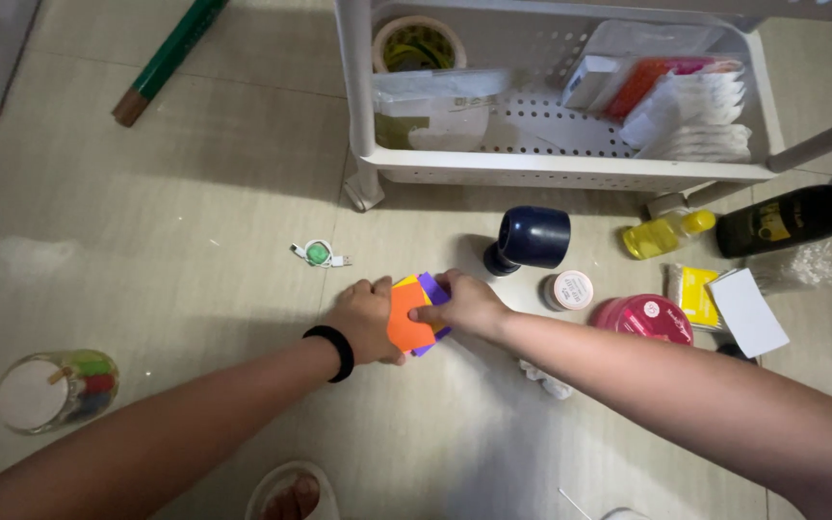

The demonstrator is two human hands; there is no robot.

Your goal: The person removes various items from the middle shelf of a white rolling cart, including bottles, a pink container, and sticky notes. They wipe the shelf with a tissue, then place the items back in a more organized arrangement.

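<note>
Your left hand (366, 318) and right hand (464, 303) pinch the foam sheets (408, 318) in their fingers. Beyond them, the rack (570, 171) holds a tape roll (418, 43) and packets (686, 101).

The one camera sits on my head and looks steeply down at the floor (195, 202). My left hand (368, 318) and right hand (464, 303) sit mid-frame, fairly near; a white cart (570, 173) stands beyond them.

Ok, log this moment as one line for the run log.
left hand: grips coloured sheets | right hand: grips same stack | setting: tiled floor, dark blue cup on its side nearby
</note>
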